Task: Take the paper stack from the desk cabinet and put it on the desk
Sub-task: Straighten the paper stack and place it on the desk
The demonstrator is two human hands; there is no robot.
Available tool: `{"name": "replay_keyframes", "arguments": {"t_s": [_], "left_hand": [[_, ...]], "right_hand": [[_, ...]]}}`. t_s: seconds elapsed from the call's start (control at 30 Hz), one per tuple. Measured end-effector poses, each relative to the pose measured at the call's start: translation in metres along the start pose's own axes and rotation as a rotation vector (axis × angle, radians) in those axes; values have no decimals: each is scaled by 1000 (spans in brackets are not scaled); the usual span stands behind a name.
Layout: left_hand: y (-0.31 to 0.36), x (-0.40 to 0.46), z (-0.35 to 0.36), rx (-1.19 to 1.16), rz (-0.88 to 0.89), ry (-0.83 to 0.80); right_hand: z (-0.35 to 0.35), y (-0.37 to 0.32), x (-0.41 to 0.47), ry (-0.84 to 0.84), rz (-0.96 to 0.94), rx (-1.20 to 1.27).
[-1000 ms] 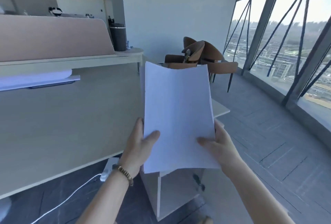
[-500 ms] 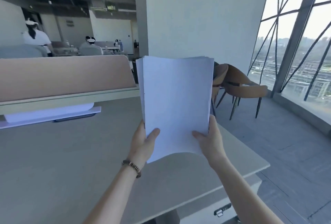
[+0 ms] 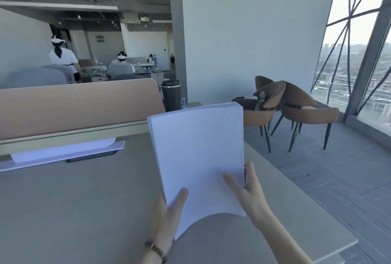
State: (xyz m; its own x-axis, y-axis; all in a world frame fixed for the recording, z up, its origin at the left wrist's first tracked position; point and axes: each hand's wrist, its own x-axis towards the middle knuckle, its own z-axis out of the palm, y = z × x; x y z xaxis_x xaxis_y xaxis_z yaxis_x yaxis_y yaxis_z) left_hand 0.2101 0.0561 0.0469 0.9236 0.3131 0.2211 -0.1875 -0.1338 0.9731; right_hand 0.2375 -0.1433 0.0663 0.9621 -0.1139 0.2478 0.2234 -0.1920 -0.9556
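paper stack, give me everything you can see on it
The paper stack is a thick sheaf of plain white sheets, blank on the face toward the camera, with layered edges visible along the top and left. It is held tilted up above the desk, its bottom edge sagging in a curve. The left hand grips the lower left corner with the thumb on the face; the right hand grips the lower right edge likewise. It does not lie flat on the desk.

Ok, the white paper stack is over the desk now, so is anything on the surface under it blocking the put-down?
Nothing visible. Both the left hand and right hand hold the white paper stack above bare pale desk top. The flat white sheets lie well left, by the tan divider panel.
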Motion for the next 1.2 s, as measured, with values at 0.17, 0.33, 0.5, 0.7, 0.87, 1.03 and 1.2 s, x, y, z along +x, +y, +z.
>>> {"name": "replay_keyframes", "arguments": {"t_s": [0.17, 0.33, 0.5, 0.7, 0.87, 1.03, 1.2], "left_hand": [[-9, -3, 6, -12, -3, 47], [-9, 8, 3, 43, 4, 24], [-7, 17, 5, 81, 10, 18], [-4, 33, 9, 93, -24, -69], [-10, 48, 28, 136, -200, -138], [-18, 63, 54, 244, -366, -152], [-15, 79, 80, 273, -432, -182]], "right_hand": [[13, 15, -7, 62, -26, 13], [10, 26, -5, 40, 23, 15], [9, 33, -3, -10, 65, 4], [-1, 39, 16, -49, 137, 7], [-20, 44, 39, -91, 252, -74], [-34, 56, 69, -94, 376, -116], [-45, 59, 101, -116, 428, -216]]}}
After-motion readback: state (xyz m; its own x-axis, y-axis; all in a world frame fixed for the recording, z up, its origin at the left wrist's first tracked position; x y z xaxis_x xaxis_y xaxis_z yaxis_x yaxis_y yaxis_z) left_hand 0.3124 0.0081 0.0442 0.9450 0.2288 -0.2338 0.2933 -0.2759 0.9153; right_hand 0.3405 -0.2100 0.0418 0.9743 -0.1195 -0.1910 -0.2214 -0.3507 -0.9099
